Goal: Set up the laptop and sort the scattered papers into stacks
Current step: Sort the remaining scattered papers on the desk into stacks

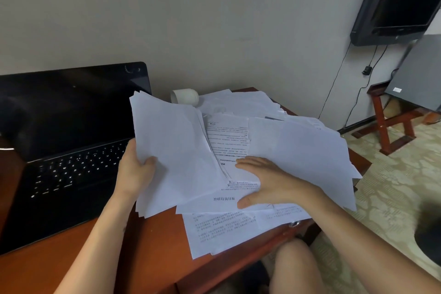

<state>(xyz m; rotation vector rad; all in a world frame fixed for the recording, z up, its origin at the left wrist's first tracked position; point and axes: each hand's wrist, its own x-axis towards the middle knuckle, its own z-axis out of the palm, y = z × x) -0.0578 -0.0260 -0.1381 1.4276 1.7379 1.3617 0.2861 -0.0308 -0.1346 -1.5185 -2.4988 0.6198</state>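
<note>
Now gripping a raised sheaf of papers [177, 150] at its left edge with the left hand [134, 169], thumb curled over the front, fingers hidden behind, forearm angled up from the lower left above the wooden desk [148, 246]. Resting flat with the right hand [265, 182], fingers straight and close together, thumb splayed toward the near edge, on the scattered papers [300, 150] heaped across the desk's right half. Over on the left, just beside the sheaf, an open laptop [69, 141] with a dark screen.
</note>
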